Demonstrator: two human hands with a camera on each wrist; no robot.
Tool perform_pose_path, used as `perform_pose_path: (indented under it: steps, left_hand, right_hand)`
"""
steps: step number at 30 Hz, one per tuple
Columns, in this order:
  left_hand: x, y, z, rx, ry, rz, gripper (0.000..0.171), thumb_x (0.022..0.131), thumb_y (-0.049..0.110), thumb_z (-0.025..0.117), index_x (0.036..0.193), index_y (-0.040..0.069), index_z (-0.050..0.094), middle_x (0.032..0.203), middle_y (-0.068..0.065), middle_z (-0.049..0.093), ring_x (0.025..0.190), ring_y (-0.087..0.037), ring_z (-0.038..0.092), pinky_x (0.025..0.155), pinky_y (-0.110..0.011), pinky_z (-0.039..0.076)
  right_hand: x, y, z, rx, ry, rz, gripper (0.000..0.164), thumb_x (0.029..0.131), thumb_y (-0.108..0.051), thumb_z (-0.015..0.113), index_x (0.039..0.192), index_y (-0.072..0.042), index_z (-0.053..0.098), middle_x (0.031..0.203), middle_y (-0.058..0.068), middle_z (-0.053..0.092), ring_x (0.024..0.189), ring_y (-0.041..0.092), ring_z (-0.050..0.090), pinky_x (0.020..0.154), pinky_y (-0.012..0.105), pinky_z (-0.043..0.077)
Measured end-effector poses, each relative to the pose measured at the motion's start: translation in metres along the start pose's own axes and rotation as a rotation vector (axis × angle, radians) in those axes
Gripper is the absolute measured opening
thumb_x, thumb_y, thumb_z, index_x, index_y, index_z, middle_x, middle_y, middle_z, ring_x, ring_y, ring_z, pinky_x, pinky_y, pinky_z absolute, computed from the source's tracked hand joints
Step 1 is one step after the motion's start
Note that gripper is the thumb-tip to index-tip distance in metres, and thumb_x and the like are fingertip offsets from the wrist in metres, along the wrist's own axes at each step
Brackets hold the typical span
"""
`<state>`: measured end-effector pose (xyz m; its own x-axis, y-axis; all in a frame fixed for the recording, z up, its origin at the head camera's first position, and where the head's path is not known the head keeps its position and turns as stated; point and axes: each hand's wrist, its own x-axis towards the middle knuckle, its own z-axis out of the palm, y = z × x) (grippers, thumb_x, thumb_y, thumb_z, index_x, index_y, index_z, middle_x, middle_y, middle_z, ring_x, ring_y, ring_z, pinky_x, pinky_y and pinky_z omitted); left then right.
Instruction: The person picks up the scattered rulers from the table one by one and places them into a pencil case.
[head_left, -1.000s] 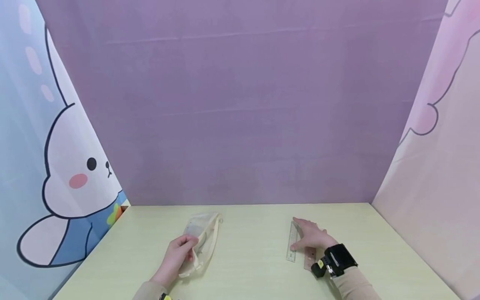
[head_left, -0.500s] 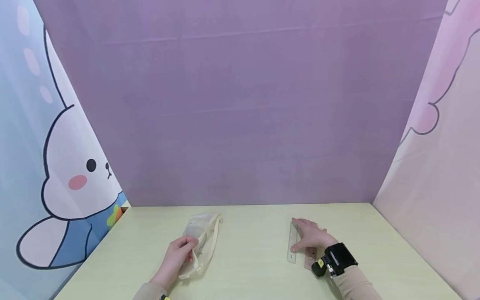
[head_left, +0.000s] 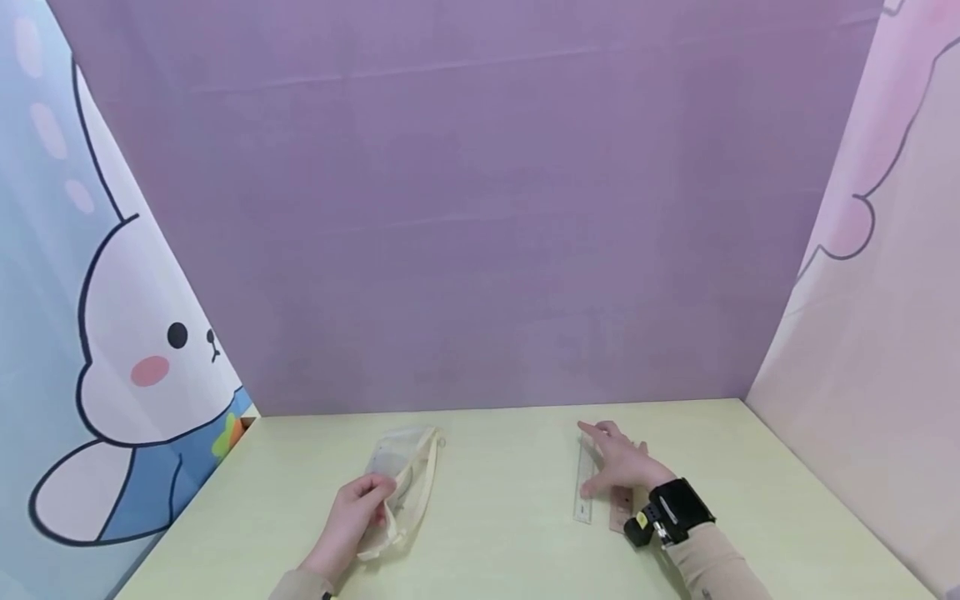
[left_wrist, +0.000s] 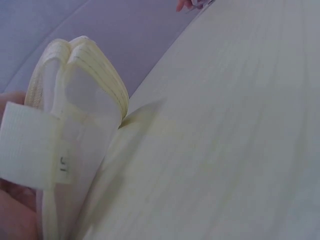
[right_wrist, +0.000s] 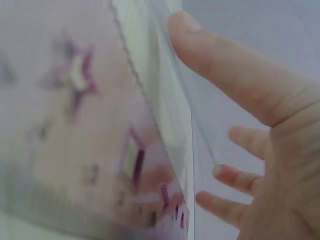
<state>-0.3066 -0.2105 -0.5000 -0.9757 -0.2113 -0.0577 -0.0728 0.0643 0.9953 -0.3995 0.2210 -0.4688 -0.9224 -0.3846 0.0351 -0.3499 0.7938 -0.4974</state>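
Observation:
My left hand point(head_left: 351, 510) pinches the near side of a translucent zip pouch point(head_left: 388, 454) with cream edging, left of the table's middle. In the left wrist view the pouch point(left_wrist: 85, 130) stands partly upright, its white tab beside the fingers. A clear ruler point(head_left: 582, 504) lies on the table at the right, and a pink stencil ruler point(head_left: 619, 510) lies just right of it, partly hidden by my right hand point(head_left: 624, 462). That hand hovers with fingers spread, thumb right at the clear ruler's edge. Star and diamond cut-outs show in the pink ruler point(right_wrist: 90, 130) up close.
The pale wooden table point(head_left: 495, 500) meets a purple cloth backdrop point(head_left: 480, 208) at its far edge. A rabbit-print curtain point(head_left: 142, 333) closes the left side and a pink-and-white curtain point(head_left: 885, 333) the right. A black camera strap point(head_left: 678, 510) circles the right wrist.
My right hand has lifted slightly, its index finger stretching farther off the clear ruler. The left hand and pouch stay in place, while the head view has shifted a little.

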Motion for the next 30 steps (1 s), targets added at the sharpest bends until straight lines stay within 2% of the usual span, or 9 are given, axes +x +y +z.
perform_pose_path:
  steps: [3,6,8,13,17,22,24,30]
  left_hand:
    - [0.001,0.0,0.001,0.003,-0.001,0.01,0.016,0.089,0.011,0.067,0.095,-0.004,0.066,0.07,-0.003,0.055,0.058,-0.013,0.05,0.052,-0.023,0.047]
    - [0.0,0.001,0.001,0.004,-0.001,0.018,0.016,0.088,0.011,0.067,0.094,-0.004,0.066,0.069,-0.003,0.055,0.058,-0.013,0.05,0.052,-0.023,0.047]
    - [-0.002,0.003,0.001,0.005,-0.002,0.025,0.016,0.088,0.011,0.067,0.094,-0.005,0.066,0.069,-0.003,0.054,0.058,-0.013,0.05,0.052,-0.023,0.047]
    - [-0.005,0.005,0.002,0.002,-0.002,0.039,0.015,0.088,0.01,0.068,0.091,-0.004,0.066,0.068,-0.003,0.053,0.057,-0.014,0.049,0.051,-0.023,0.047]
    - [-0.004,0.004,0.001,0.004,-0.001,0.038,0.015,0.088,0.011,0.067,0.092,-0.004,0.066,0.068,-0.003,0.053,0.057,-0.014,0.049,0.051,-0.023,0.046]
    - [-0.004,0.003,0.001,-0.006,-0.008,0.035,0.018,0.088,0.011,0.067,0.095,-0.006,0.065,0.069,-0.004,0.053,0.058,-0.014,0.049,0.052,-0.023,0.047]
    - [-0.004,0.003,0.002,-0.005,-0.009,0.037,0.018,0.088,0.01,0.067,0.095,-0.007,0.065,0.069,-0.004,0.053,0.058,-0.014,0.049,0.052,-0.023,0.047]
    - [-0.005,0.004,0.001,-0.004,-0.01,0.043,0.018,0.089,0.01,0.066,0.094,-0.007,0.065,0.068,-0.003,0.053,0.057,-0.014,0.049,0.051,-0.023,0.047]
  right_hand:
    - [0.003,0.0,0.001,0.053,0.031,-0.019,0.111,0.059,-0.036,0.091,0.15,-0.008,0.033,0.144,0.027,0.028,0.122,0.046,0.044,0.094,0.078,0.024]
    - [0.005,0.0,0.003,0.126,0.054,-0.033,0.106,0.064,-0.024,0.09,0.15,-0.007,0.031,0.146,0.029,0.022,0.121,0.045,0.046,0.094,0.062,0.042]
    - [0.006,-0.001,0.004,0.175,0.07,-0.03,0.103,0.066,-0.018,0.089,0.151,-0.007,0.031,0.148,0.029,0.018,0.123,0.044,0.046,0.092,0.053,0.047]
    - [0.009,-0.004,0.006,0.247,0.113,-0.013,0.098,0.07,-0.005,0.085,0.151,-0.008,0.03,0.15,0.026,0.014,0.117,0.038,0.052,0.086,0.042,0.052]
    - [0.008,-0.008,0.007,0.292,0.133,-0.006,0.095,0.071,0.003,0.081,0.151,-0.009,0.03,0.151,0.025,0.014,0.098,0.027,0.058,0.075,0.033,0.053]
    - [0.006,-0.01,0.009,0.32,0.138,-0.013,0.095,0.073,0.007,0.077,0.152,-0.007,0.026,0.151,0.028,0.013,0.081,0.017,0.055,0.066,0.027,0.051]
    - [0.006,-0.009,0.01,0.331,0.138,-0.003,0.097,0.074,0.007,0.076,0.153,-0.007,0.023,0.149,0.03,0.017,0.078,0.016,0.055,0.064,0.027,0.051]
    - [0.007,-0.007,0.012,0.372,0.143,0.06,0.095,0.076,0.007,0.072,0.154,-0.004,0.018,0.134,0.027,0.038,0.074,0.017,0.055,0.061,0.027,0.05]
